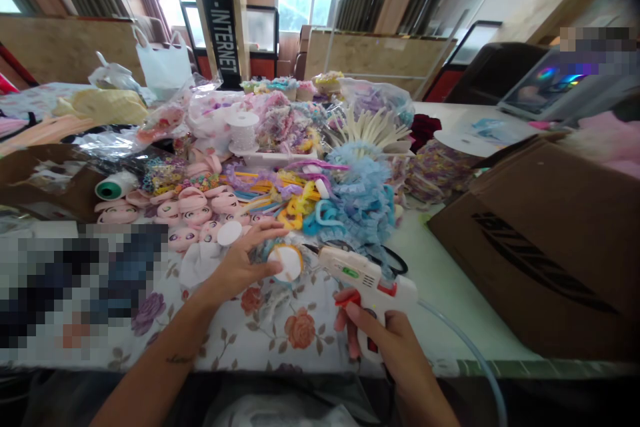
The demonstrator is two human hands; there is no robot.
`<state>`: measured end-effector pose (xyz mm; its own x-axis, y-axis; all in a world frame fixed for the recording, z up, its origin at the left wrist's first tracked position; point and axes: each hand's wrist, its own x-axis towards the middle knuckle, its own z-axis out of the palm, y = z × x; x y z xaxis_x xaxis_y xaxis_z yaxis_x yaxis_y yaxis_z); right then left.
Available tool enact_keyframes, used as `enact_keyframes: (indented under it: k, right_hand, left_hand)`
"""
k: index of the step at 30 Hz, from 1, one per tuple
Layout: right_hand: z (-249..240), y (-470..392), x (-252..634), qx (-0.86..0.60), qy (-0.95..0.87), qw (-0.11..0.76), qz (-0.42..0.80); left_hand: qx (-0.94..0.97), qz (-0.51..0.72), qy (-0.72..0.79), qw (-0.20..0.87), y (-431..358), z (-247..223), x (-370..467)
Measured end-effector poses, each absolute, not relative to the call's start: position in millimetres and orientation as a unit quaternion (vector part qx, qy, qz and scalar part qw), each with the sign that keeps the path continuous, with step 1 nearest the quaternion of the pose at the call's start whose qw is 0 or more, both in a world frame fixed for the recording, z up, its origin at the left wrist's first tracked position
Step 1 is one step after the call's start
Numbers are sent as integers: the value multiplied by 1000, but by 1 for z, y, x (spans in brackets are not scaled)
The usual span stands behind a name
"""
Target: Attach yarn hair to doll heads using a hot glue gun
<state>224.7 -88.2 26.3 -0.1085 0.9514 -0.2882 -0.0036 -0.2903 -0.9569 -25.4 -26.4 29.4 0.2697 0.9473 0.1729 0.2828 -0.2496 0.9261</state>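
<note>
My right hand (383, 333) is wrapped round the handle of a white hot glue gun (350, 270), with fingers at its red trigger. The gun's nozzle points left, toward a white round disc with a yellow rim (287, 263). My left hand (250, 260) grips this disc at its left edge, thumb on its face and the other fingers stretched past its upper side. A strand or line runs across the disc's face. Some bluish material shows around it. Near my left wrist lies another white disc (230, 233), beside several pink doll heads (195, 210).
Blue ruffled trim (363, 197), yellow and purple fuzzy stems (297, 207) and a white spool (243, 130) pile up ahead. A large cardboard box (540, 247) stands at right. The glue gun's cord (465, 327) trails right. A flowered tablecloth (225, 340) covers the near table.
</note>
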Motion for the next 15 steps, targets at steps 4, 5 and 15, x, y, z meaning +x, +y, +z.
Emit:
enact_keyframes:
  k: [4, 5, 15]
  right_hand:
    - [23, -89, 221, -548, -443, 397, 588]
    - [23, -90, 220, -552, -443, 400, 583]
    - [19, -89, 213, -559, -459, 410, 556]
  left_hand:
    - [680, 402, 449, 419, -26, 28, -25]
    - [674, 401, 454, 423, -26, 28, -25]
    - [656, 395, 463, 446, -26, 19, -28]
